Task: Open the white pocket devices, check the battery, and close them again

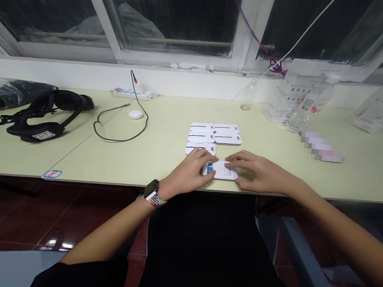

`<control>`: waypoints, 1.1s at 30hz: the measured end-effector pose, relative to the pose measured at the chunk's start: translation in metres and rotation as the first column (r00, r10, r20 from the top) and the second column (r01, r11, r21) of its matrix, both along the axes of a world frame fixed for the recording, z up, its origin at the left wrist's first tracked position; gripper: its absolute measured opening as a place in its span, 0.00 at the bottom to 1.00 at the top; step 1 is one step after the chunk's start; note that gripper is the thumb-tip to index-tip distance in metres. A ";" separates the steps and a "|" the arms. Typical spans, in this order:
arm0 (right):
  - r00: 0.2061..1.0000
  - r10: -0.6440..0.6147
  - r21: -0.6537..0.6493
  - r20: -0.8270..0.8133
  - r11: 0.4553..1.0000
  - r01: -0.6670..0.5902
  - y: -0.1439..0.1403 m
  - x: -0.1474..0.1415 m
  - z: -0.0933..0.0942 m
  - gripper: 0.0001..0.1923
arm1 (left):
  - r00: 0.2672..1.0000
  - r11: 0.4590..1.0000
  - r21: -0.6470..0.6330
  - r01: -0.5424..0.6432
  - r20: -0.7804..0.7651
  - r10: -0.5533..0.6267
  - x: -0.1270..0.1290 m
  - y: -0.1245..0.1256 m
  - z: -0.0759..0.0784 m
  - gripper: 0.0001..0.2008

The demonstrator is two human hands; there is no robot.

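A white rounded-corner card (222, 170), or a thin stack of them, lies near the table's front edge. It bears a small blue picture and fine print. My left hand (196, 169) grips its left end, thumb in front and fingers behind. On the right end, my right hand (255, 171) holds the same card between thumb and fingers. Just behind lie several white cards, each with a black line and a W-like mark: one (200, 148) beside my left fingers, others (228, 135) farther back in two columns.
A black headset (41, 120) and a looped black cable (120, 140) with a white round object (135, 114) are at left. A power strip (133, 94) sits by the wall. Stacked white boxes (285, 98), a clear bottle (298, 120) and a plastic bag (381, 107) stand back right.
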State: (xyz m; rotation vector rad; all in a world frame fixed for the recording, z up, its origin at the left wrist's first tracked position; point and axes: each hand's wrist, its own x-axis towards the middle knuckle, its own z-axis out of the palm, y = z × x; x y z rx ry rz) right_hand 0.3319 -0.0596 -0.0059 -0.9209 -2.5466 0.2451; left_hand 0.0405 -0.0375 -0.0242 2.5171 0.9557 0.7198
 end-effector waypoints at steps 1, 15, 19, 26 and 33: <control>0.999 0.011 0.031 0.041 0.999 -0.012 0.001 0.000 0.002 0.25 | 1.000 1.000 0.013 0.007 -0.010 -0.007 0.000 -0.001 0.001 0.17; 0.736 0.056 0.163 0.675 0.961 -0.223 -0.004 -0.035 0.038 0.09 | 0.997 0.998 -0.012 0.069 0.016 -0.069 0.000 0.000 -0.003 0.41; 0.665 0.019 0.228 0.746 0.932 -0.282 -0.006 -0.041 0.034 0.10 | 0.997 0.997 -0.036 0.075 0.027 -0.074 0.000 0.001 -0.004 0.44; 0.695 0.018 0.303 0.719 0.892 -0.337 -0.003 -0.034 0.023 0.12 | 0.996 0.996 -0.054 0.073 0.049 -0.070 0.001 0.001 -0.003 0.41; 0.850 0.072 0.228 0.522 0.949 -0.220 -0.005 -0.028 0.025 0.20 | 0.994 0.995 -0.049 0.082 0.070 -0.078 0.002 0.000 -0.003 0.40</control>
